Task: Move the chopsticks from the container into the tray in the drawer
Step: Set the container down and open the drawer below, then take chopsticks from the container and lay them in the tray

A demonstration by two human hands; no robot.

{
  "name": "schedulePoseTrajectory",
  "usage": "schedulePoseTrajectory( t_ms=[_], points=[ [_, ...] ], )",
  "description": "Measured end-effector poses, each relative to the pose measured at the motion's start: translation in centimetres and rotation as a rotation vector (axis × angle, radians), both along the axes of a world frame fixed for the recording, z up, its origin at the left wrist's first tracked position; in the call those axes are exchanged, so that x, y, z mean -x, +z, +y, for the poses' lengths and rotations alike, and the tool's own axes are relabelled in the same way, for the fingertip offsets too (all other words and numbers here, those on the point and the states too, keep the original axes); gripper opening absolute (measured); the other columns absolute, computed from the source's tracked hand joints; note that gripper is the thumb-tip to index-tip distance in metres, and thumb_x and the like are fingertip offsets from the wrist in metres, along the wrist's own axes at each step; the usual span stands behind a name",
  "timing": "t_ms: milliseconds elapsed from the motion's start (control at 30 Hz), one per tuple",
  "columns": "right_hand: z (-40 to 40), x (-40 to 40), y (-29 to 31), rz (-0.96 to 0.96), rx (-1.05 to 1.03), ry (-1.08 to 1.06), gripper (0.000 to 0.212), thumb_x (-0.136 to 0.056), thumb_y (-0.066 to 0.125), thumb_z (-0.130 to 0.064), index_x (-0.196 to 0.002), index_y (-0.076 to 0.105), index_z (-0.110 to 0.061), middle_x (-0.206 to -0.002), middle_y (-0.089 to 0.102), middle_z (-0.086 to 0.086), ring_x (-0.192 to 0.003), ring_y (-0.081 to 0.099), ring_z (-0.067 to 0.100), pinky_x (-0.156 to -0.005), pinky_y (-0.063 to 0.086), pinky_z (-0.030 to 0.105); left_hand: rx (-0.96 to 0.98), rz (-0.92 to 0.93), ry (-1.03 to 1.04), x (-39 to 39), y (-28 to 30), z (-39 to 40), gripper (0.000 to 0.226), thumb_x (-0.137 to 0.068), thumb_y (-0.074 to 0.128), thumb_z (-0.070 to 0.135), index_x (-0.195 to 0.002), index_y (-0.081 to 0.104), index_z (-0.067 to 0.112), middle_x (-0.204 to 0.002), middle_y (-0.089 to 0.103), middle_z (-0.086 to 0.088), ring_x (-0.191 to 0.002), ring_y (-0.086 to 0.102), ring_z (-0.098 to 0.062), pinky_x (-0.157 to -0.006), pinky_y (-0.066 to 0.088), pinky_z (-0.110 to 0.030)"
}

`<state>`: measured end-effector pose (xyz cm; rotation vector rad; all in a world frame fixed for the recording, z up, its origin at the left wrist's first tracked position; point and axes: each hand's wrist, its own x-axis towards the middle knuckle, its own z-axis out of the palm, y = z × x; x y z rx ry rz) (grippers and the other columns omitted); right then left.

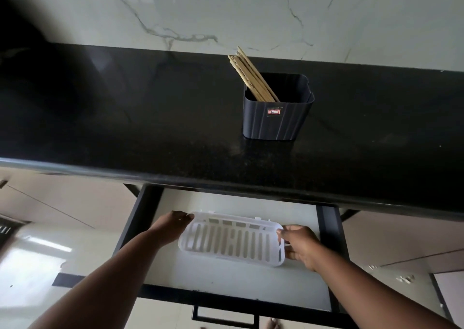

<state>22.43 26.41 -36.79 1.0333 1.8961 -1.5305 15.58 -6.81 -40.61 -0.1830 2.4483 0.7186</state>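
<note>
Several wooden chopsticks (251,75) lean to the left in a dark ribbed container (276,118) that stands on the black countertop (125,118). Below it a drawer (329,230) with a pale floor is pulled out. A white slotted plastic tray (231,241) lies in the drawer. My left hand (170,225) grips the tray's left end, fingers curled over its back corner. My right hand (298,243) pinches the tray's right end between thumb and fingers. The tray holds nothing.
A white marble-patterned wall (226,10) rises behind the counter. The drawer's black handle (223,316) sits at the bottom edge. Beige cabinet fronts (62,203) flank the drawer, with glossy floor (30,266) at the lower left.
</note>
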Motion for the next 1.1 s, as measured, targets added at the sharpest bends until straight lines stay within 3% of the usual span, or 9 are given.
schedulePoseTrajectory(
  t_ms=[100, 167, 233, 400, 500, 600, 800, 900, 1100],
  points=[
    [-0.2, -0.7, 0.7, -0.009, -0.062, 0.024, 0.016, -0.096, 0.059, -0.016, -0.107, 0.065, -0.007, -0.099, 0.071, 0.015, -0.090, 0.069, 0.032, -0.072, 0.060, 0.039, 0.003, -0.065, -0.117, -0.2, 1.3, 0.3, 0.055, -0.098, 0.038, 0.054, -0.133, 0.054, 0.015, -0.126, 0.062, -0.010, -0.106, 0.059, -0.022, -0.089, 0.047, -0.034],
    [-0.3, -0.9, 1.5, 0.028, -0.233, 0.128, 0.013, -0.095, 0.060, -0.022, -0.096, 0.066, -0.011, -0.091, 0.069, 0.009, -0.085, 0.066, 0.029, -0.077, 0.058, 0.039, 0.051, -0.185, -0.212, 0.0, 3.5, 1.2, 0.072, -0.095, 0.038, 0.060, -0.149, 0.030, 0.013, -0.150, 0.041, -0.012, -0.135, 0.041, -0.028, -0.112, 0.029, -0.043],
    [-0.5, -0.7, 3.2, 0.091, -0.375, 0.262, 0.015, -0.093, 0.060, -0.027, -0.087, 0.067, -0.016, -0.085, 0.066, 0.003, -0.084, 0.063, 0.023, -0.077, 0.052, 0.035, 0.181, -0.301, -0.368, 0.6, 7.2, 2.5, 0.087, -0.089, 0.039, 0.071, -0.153, 0.018, 0.017, -0.158, 0.028, -0.009, -0.144, 0.027, -0.028, -0.116, 0.018, -0.046],
    [-1.5, 2.5, 10.3, 0.237, -0.532, 0.407, 0.039, -0.086, 0.061, -0.039, -0.055, 0.052, -0.016, -0.056, 0.056, 0.001, -0.060, 0.055, 0.019, -0.059, 0.039, 0.028, 0.064, -0.113, -0.588, 2.9, 18.9, 6.8, 0.069, -0.090, 0.040, 0.069, -0.140, 0.046, 0.023, -0.143, 0.049, -0.003, -0.126, 0.048, -0.022, -0.106, 0.034, -0.039],
    [-1.9, 4.9, 15.8, 0.385, -0.539, 0.341, 0.039, -0.085, 0.060, -0.042, -0.061, 0.062, -0.011, -0.057, 0.069, 0.006, -0.047, 0.056, 0.018, -0.049, 0.038, 0.025, -0.260, 0.007, -0.468, 4.1, 24.5, 7.8, 0.050, -0.096, 0.040, 0.057, -0.133, 0.048, 0.025, -0.122, 0.055, -0.001, -0.104, 0.054, -0.019, -0.090, 0.046, -0.036],
    [-1.5, 6.2, 20.4, 0.517, -0.559, 0.235, 0.034, -0.086, 0.061, -0.042, -0.067, 0.067, -0.015, -0.057, 0.071, -0.003, -0.045, 0.061, 0.012, -0.046, 0.042, 0.024, -0.457, 0.144, -0.233, 5.7, 27.2, 7.6, 0.054, -0.094, 0.048, 0.055, -0.134, 0.050, 0.019, -0.118, 0.058, -0.005, -0.106, 0.057, -0.022, -0.087, 0.046, -0.034],
    [0.8, 8.2, 24.3, 0.653, -0.543, 0.065, 0.034, -0.091, 0.058, -0.039, -0.079, 0.066, -0.008, -0.069, 0.059, 0.004, -0.062, 0.056, 0.019, -0.066, 0.052, 0.038, -0.613, 0.236, 0.005, 8.3, 27.7, 8.9, 0.066, -0.090, 0.044, 0.065, -0.142, 0.043, 0.025, -0.146, 0.045, -0.006, -0.128, 0.045, -0.027, -0.099, 0.042, -0.040],
    [2.0, 10.0, 24.0, 0.654, -0.480, 0.004, 0.048, -0.094, 0.054, -0.041, -0.109, 0.062, 0.005, -0.099, 0.066, 0.022, -0.092, 0.064, 0.034, -0.087, 0.052, 0.049, -0.613, 0.273, 0.076, 10.0, 27.3, 10.7, 0.074, -0.091, 0.042, 0.065, -0.149, 0.033, 0.018, -0.154, 0.034, -0.009, -0.138, 0.035, -0.031, -0.109, 0.033, -0.046],
    [4.2, 14.3, 22.3, 0.608, -0.261, -0.034, 0.065, -0.095, 0.044, -0.057, -0.128, 0.052, -0.001, -0.130, 0.055, 0.016, -0.111, 0.056, 0.032, -0.099, 0.048, 0.052, -0.727, 0.189, 0.231, 12.7, 26.0, 14.8, 0.083, -0.089, 0.035, 0.072, -0.152, 0.024, 0.019, -0.159, 0.022, -0.008, -0.144, 0.023, -0.028, -0.113, 0.022, -0.045]
  ],
)
